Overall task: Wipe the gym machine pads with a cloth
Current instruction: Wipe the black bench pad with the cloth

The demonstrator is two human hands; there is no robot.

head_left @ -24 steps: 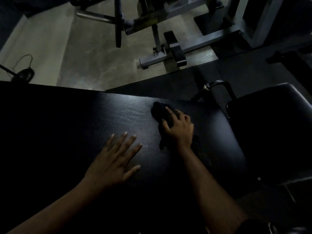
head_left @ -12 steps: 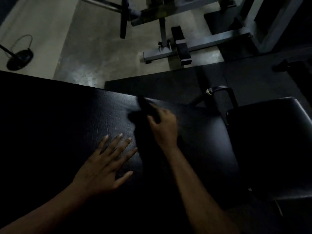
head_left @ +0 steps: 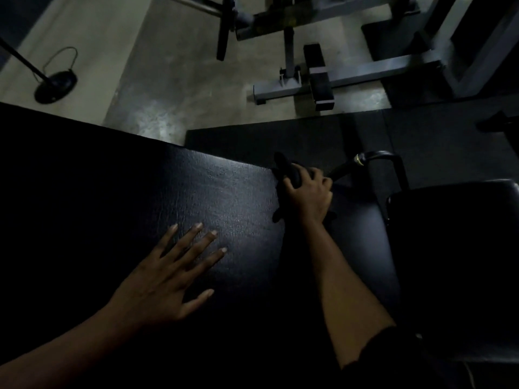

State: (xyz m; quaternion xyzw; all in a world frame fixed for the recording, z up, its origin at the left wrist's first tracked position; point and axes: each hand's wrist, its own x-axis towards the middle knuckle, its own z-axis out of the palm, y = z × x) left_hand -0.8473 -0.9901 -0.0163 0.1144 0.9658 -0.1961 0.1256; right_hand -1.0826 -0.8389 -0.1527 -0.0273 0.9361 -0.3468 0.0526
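Hands: left hand (head_left: 165, 279) flat on the big pad (head_left: 224, 197), palm down; right hand (head_left: 309, 195) stretched forward to the pad's far edge.
Fingers (head_left: 193, 240): left ones straight and spread, holding nothing; right ones curled round the cloth (head_left: 283, 171), gripping it.
Cloth: dark, bunched, pressed on that far edge under the right hand.
Pad: black, broad, grained like leather, dull sheen.
Seat pad (head_left: 455, 248): black, smooth, rounded corners, just to the right.
Handle (head_left: 373, 156): curved dark bar, beyond the right hand.
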